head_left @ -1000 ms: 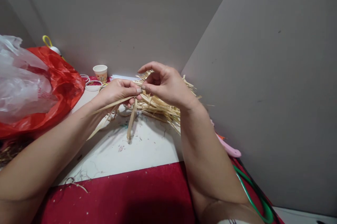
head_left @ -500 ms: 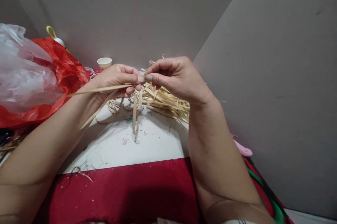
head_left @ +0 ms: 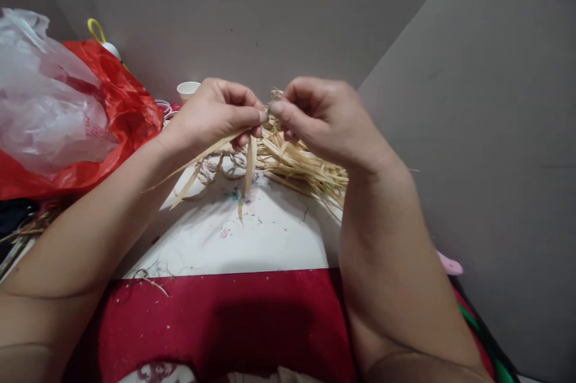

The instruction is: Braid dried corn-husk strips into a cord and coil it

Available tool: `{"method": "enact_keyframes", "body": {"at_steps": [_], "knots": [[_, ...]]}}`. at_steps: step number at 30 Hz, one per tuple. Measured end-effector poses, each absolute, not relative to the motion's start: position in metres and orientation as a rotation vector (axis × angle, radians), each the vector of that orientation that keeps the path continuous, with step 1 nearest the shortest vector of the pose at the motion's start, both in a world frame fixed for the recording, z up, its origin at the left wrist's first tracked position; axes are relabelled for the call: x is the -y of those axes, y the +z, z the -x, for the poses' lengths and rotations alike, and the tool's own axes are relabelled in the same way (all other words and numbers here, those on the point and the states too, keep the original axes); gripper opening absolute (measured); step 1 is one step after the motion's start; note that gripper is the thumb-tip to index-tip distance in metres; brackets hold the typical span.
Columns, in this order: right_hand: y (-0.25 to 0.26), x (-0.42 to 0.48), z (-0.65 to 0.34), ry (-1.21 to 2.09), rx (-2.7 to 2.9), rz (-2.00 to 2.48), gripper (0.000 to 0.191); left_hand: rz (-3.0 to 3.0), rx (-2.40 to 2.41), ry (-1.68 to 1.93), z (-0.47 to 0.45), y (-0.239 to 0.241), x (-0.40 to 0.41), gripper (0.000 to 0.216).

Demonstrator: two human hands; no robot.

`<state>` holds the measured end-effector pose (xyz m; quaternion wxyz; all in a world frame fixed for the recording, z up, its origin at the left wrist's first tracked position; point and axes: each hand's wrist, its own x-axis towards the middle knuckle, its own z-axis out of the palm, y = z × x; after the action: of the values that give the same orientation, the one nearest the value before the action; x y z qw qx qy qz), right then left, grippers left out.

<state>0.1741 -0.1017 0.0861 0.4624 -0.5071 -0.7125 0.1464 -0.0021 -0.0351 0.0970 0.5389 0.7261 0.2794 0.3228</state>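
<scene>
Near the centre of the frame, we pinch pale straw strips [head_left: 250, 161] between the thumb and fingers of our left hand [head_left: 220, 110]; just beside it, the thumb and fingertips of our right hand [head_left: 321, 116] press together, on what we cannot tell. We judge the strips light, bendable and apt to split, best taken flat near their upper ends. One hangs lengthwise toward the bottom edge; others slant long toward the lower left.
</scene>
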Motion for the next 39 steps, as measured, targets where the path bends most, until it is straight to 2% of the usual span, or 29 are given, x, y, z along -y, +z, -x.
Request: {"method": "enact_keyframes", "body": {"at_steps": [4,6,10,11,13,16,19,23,26,31,37,39], "knots": [[0.085,0.101,-0.175,0.411,1.763,1.275,0.04,-1.69,-0.599,0.899,0.015,0.112,0.03,0.017],[0.08,0.098,-0.166,0.513,1.855,1.309,0.037,-1.694,-0.571,0.977,0.025,0.122,0.028,0.016],[0.055,0.087,-0.127,0.666,2.161,1.307,0.007,-1.752,-0.582,1.198,0.046,0.139,0.024,0.015],[0.047,0.085,-0.115,0.671,2.251,1.289,0.009,-1.767,-0.6,1.244,0.05,0.142,0.024,0.014],[0.031,0.083,-0.094,0.629,2.436,1.267,0.025,-1.775,-0.619,1.287,0.055,0.145,0.022,0.014],[0.016,0.082,-0.076,0.487,2.58,1.356,0.024,-1.755,-0.612,1.266,0.056,0.145,0.02,0.015],[0.011,0.081,-0.075,0.546,2.451,1.39,0.018,-1.737,-0.552,1.237,0.054,0.143,0.02,0.018],[0.011,0.076,-0.087,0.999,1.95,1.35,0.009,-1.673,-0.503,1.28,0.052,0.141,0.019,0.025],[0.01,0.073,-0.097,1.212,1.672,1.262,0.015,-1.688,-0.496,1.28,0.053,0.142,0.018,0.024],[0.009,0.071,-0.104,1.286,1.561,1.14,0.025,-1.73,-0.492,1.265,0.056,0.143,0.014,0.014],[0.011,0.071,-0.107,1.24,1.521,1.151,0.023,-1.78,-0.57,1.385,0.063,0.147,0.012,0.004],[0.011,0.071,-0.108,1.232,1.506,1.157,0.024,-1.749,-0.657,1.391,0.069,0.15,0.009,0.014]]}}
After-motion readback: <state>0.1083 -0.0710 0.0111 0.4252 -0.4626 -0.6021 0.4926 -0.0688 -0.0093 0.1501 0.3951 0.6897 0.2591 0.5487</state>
